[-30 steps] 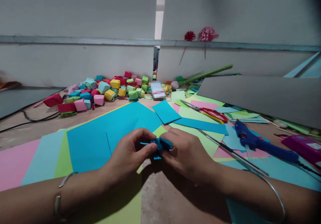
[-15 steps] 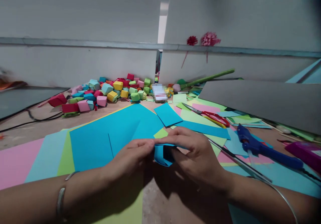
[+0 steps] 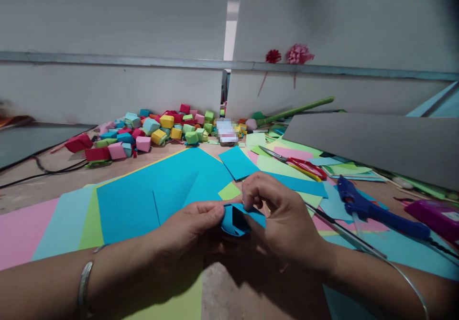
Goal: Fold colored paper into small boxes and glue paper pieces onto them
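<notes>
Both hands hold a small folded piece of blue paper point(image 3: 234, 219) low over the table, near its front edge. My left hand point(image 3: 190, 229) pinches its left side, with the thumb on top. Closed on the right side of the piece, my right hand point(image 3: 283, 215) has its fingers curled over the top edge. The paper is bent into a rounded, partly hollow shape. A big blue sheet point(image 3: 158, 193) lies flat just behind the hands, on pink and green sheets.
A pile of small folded paper cubes point(image 3: 154, 129) in many colours lies at the back. Red-handled scissors point(image 3: 301, 165), a blue glue gun point(image 3: 373, 208) and a purple box point(image 3: 435, 215) are on the right. Grey boards stand behind.
The blue piece has opened from a tight fold into a rounder hollow shape. My right hand's fingers have lifted and curled over its top; my left hand has flattened against its left side.
</notes>
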`<state>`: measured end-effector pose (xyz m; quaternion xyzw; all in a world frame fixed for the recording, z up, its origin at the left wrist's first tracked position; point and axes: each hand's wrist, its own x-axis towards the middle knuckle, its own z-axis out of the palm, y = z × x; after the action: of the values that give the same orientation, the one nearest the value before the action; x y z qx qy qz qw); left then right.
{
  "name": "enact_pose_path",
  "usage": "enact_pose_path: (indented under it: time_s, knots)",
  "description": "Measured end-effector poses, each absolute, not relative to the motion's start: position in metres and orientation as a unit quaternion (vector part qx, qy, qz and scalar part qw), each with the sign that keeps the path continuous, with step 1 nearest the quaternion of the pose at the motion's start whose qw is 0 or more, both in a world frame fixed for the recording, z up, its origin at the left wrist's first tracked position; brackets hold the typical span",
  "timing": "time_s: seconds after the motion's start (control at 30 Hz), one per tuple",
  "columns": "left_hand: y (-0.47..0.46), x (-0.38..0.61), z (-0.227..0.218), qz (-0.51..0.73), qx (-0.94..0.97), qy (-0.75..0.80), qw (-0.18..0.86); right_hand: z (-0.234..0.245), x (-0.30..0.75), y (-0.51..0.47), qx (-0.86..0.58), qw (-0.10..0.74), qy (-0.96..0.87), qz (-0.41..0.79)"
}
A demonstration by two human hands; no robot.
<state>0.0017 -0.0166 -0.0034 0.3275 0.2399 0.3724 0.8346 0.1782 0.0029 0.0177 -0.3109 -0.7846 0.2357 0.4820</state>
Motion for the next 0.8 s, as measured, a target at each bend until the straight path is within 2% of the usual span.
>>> enact_pose_path:
  time_s: [0.17, 0.3, 0.5, 0.8]
  knots:
    - [-0.011, -0.001, -0.005, 0.37, 0.332, 0.25, 0.831, 0.023, 0.184, 0.01, -0.269, 0.43, -0.842, 0.183]
    - [-0.014, 0.001, -0.003, 0.384, 0.324, 0.255, 0.826, 0.026, 0.186, 0.012, -0.223, 0.449, -0.858, 0.116]
    - [-0.017, 0.003, -0.003, 0.372, 0.321, 0.264, 0.83, 0.028, 0.186, 0.006, -0.233, 0.452, -0.846, 0.157]
    - [-0.013, -0.001, -0.002, 0.367, 0.33, 0.282, 0.823, 0.044, 0.195, 0.011, -0.223, 0.307, -0.909, 0.172]
